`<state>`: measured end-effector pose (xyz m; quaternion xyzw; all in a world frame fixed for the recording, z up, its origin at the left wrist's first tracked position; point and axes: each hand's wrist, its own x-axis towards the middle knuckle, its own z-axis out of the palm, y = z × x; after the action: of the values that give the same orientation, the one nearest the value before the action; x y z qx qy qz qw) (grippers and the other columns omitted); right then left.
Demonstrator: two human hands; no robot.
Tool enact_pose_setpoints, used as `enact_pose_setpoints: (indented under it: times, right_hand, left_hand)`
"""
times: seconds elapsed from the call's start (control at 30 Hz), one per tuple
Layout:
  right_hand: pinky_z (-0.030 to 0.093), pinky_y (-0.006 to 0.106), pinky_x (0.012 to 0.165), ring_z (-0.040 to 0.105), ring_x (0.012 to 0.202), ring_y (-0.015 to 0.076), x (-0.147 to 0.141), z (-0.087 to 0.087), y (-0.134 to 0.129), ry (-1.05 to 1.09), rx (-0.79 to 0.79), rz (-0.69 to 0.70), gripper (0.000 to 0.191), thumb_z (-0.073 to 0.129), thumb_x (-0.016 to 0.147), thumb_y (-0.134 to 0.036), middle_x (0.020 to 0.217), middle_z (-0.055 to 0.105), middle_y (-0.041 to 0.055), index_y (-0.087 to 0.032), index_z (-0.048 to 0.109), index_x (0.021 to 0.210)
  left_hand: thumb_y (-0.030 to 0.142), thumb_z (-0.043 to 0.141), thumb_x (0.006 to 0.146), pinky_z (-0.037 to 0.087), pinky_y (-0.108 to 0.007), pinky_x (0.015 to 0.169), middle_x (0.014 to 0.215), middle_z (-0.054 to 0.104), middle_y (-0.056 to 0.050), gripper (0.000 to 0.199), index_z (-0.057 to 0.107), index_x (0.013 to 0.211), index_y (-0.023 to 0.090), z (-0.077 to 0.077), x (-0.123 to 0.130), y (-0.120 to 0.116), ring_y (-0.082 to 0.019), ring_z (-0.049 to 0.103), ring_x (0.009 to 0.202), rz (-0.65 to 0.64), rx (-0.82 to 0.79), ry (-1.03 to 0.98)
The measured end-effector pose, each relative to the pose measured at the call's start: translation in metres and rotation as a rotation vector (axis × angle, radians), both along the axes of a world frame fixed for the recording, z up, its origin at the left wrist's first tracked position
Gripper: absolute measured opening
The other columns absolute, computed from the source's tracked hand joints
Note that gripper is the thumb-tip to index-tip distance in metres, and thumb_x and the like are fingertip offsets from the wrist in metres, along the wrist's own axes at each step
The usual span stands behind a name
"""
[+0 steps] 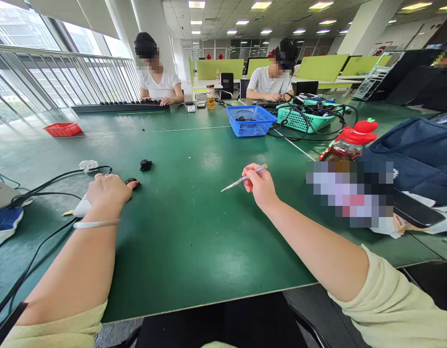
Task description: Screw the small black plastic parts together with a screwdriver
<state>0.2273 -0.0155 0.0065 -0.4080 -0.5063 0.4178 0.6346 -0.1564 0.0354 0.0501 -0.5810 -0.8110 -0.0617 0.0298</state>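
Observation:
My right hand point(260, 186) holds a slim screwdriver point(232, 185) with a see-through handle. Its metal tip points left and down, above the green table point(194, 241). My left hand point(109, 192) is curled low over the table at the left, its thumb against a small black part point(133, 182). The other fingers are mostly hidden behind the back of that hand. Under its wrist side a white object point(81, 207) shows in part. A second small black part point(145, 165) lies a little farther off, to the right of the left hand.
Black cables point(45, 187) run along the left. A crumpled tissue point(88, 165) and a red tray point(63, 129) lie beyond. A blue basket point(250, 121) and a green basket point(306, 118) stand farther back. At right are a red-lidded bottle point(349, 140), a phone point(417, 209) and a dark bag point(412, 154). Two people sit opposite.

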Motion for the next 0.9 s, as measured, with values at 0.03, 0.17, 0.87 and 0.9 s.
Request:
enact_pose_setpoints:
  times: [0.03, 0.17, 0.87, 0.9]
  right_hand:
    - [0.030, 0.020, 0.040, 0.038, 0.039, 0.0058, 0.000, 0.000, 0.000, -0.002, 0.000, -0.001, 0.025, 0.062, 0.081, -0.039, 0.047, 0.044, -0.0074, -0.021, 0.054, 0.066]
    - [0.030, 0.020, 0.039, 0.038, 0.039, 0.0060, -0.001, 0.001, 0.000, -0.009, -0.005, -0.004, 0.027, 0.063, 0.081, -0.041, 0.046, 0.044, -0.0073, -0.021, 0.054, 0.066]
    - [0.030, 0.020, 0.040, 0.038, 0.039, 0.0060, 0.001, -0.004, 0.002, -0.014, -0.002, 0.005, 0.026, 0.062, 0.083, -0.039, 0.047, 0.044, -0.0074, -0.021, 0.054, 0.067]
    - [0.031, 0.020, 0.040, 0.038, 0.039, 0.0061, 0.001, -0.005, 0.002, -0.017, -0.002, 0.007, 0.025, 0.062, 0.084, -0.039, 0.047, 0.044, -0.0074, -0.021, 0.054, 0.067]
  left_hand:
    - [0.060, 0.058, 0.080, 0.049, -0.057, 0.086, 0.117, 0.061, -0.033, 0.063, 0.065, 0.107, 0.004, 0.000, 0.000, 0.000, -0.047, 0.055, 0.115, 0.054, -0.059, 0.026]
    - [0.059, 0.067, 0.071, 0.056, -0.047, 0.075, 0.099, 0.070, -0.018, 0.050, 0.067, 0.102, 0.020, -0.003, 0.000, 0.001, -0.039, 0.063, 0.104, 0.121, -0.109, 0.137]
    - [0.029, 0.052, 0.091, 0.046, -0.046, 0.095, 0.129, 0.063, -0.020, 0.054, 0.042, 0.141, 0.014, -0.012, 0.004, 0.009, -0.037, 0.058, 0.119, -0.116, 0.088, -0.013]
    - [0.029, 0.052, 0.091, 0.046, -0.046, 0.095, 0.129, 0.063, -0.020, 0.054, 0.041, 0.142, 0.014, -0.012, 0.004, 0.009, -0.037, 0.058, 0.120, -0.109, 0.085, -0.018]
